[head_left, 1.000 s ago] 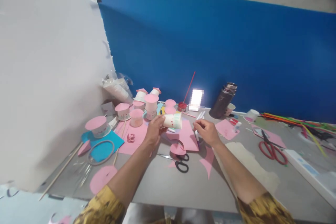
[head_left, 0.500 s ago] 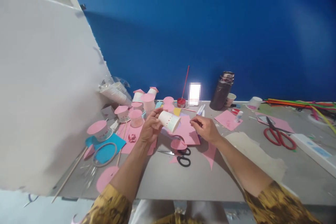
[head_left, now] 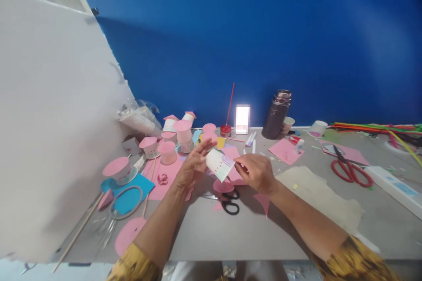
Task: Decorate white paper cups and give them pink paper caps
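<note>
Tilted on its side above the table is a white paper cup (head_left: 216, 161) with red dots, purple strokes and a pale green band drawn on it. My left hand (head_left: 192, 166) holds it at the base end, some fingers stretched out along its upper side. At the open end, my right hand (head_left: 259, 172) has its fingertips pinched on the rim. Under the cup lie a pink paper disc (head_left: 223, 185) and black-handled scissors (head_left: 231, 207). Behind my hands is more pink paper, partly hidden.
Several cups topped with pink discs (head_left: 182, 126) crowd the left, near a blue sheet (head_left: 128, 199) and a grey ring (head_left: 114, 213). A dark flask (head_left: 277, 114), markers (head_left: 250, 139), red-handled scissors (head_left: 352, 173) and a power strip (head_left: 394, 191) stand or lie at the back and right.
My right hand has moved left to the cup's rim, from a spot apart from it. The cup has turned, showing purple strokes, and its open end points more to the lower right.
</note>
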Tool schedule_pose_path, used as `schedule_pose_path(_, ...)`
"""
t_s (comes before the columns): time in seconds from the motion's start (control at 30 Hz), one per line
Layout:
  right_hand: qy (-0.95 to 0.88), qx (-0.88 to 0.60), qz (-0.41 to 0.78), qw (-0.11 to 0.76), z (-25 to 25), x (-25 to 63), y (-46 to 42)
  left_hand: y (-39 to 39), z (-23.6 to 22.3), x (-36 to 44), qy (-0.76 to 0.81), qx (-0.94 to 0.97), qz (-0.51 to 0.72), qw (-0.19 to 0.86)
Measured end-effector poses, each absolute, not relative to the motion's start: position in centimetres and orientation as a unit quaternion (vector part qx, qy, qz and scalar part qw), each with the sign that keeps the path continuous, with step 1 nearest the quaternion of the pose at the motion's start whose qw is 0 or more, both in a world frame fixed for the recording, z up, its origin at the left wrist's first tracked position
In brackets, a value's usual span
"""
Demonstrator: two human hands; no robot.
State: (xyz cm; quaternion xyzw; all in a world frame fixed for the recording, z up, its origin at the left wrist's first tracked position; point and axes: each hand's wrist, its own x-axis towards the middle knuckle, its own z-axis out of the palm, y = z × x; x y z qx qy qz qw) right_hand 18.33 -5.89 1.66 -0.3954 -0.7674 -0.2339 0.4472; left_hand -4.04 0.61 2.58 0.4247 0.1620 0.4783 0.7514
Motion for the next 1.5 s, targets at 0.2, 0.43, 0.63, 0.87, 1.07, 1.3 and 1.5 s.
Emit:
schedule_pose_path(0.2, -0.740, -0.455, -0.294, 0.398, 1.5, 18.0, -6.2, 0.2, 0.9, -2.7, 0.215, 0.349, 0.452, 0.792)
schedule_pose_path(0.43, -0.742, -0.538, -0.132, 0.378, 0.8, 18.3, -5.8, 1.1, 1.5, -3.2, 0.263, 0.305, 0.529, 0.747)
schedule_pose_path(0.63, -0.698, -0.624, -0.095, 0.339, -0.6, 21.7, -3.5, -0.9, 2.1, -2.4, 0.242, 0.462, 0.468, 0.714)
schedule_pose_path(0.87, -0.721, -0.641, -0.068, 0.254, -1.6, 22.5, -2.6, -6.6, 5.9, -2.8, 0.176, 0.582, 0.335, 0.719)
schedule_pose_path(1.07, -0.766, -0.603, -0.020, 0.221, -1.2, 21.4, -3.0, -10.1, 2.8, -5.9, 0.192, 0.487, 0.404, 0.750)
schedule_pose_path(1.3, -0.754, -0.626, -0.014, 0.199, -0.3, 20.9, -3.4, -11.2, -0.2, -10.1, 0.259, 0.288, 0.507, 0.770)
schedule_pose_path(1.5, -0.659, -0.732, -0.030, 0.172, 0.5, 22.2, -2.8, -10.3, 0.6, -10.7, 0.317, 0.190, 0.523, 0.768)
